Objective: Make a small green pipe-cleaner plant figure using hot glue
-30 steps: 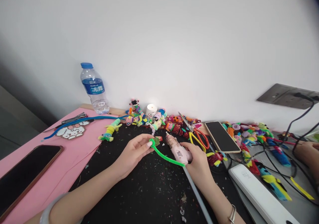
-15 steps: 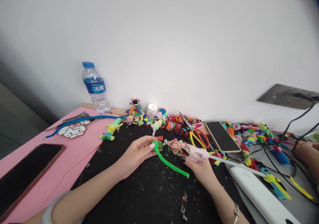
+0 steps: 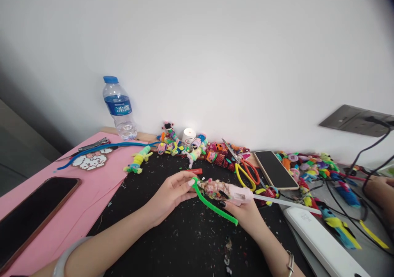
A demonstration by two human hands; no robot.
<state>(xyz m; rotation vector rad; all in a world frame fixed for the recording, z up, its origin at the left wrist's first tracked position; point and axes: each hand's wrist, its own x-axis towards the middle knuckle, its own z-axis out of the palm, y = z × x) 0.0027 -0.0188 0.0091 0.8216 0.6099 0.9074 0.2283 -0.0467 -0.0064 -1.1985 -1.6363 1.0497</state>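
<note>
Between the fingertips of my left hand is the curled end of a bright green pipe cleaner; its loose length trails down to the right. My right hand is wrapped round a pale pink hot glue gun, whose front is crusted with coloured fuzz. The gun's nozzle points left and meets, or nearly meets, the green curl. A clear glue stick sticks out of its back. Just behind my left fingers lies a red object with small lettering.
Scissors, a phone and colourful pipe-cleaner figures line the wall. A water bottle, blue pipe cleaners and another phone are at left. At right are a white device, cables and another person's hand.
The glue gun has moved left, bringing its nozzle up to the green curl in my left hand. My left hand has turned slightly, and the red object behind shows more.
</note>
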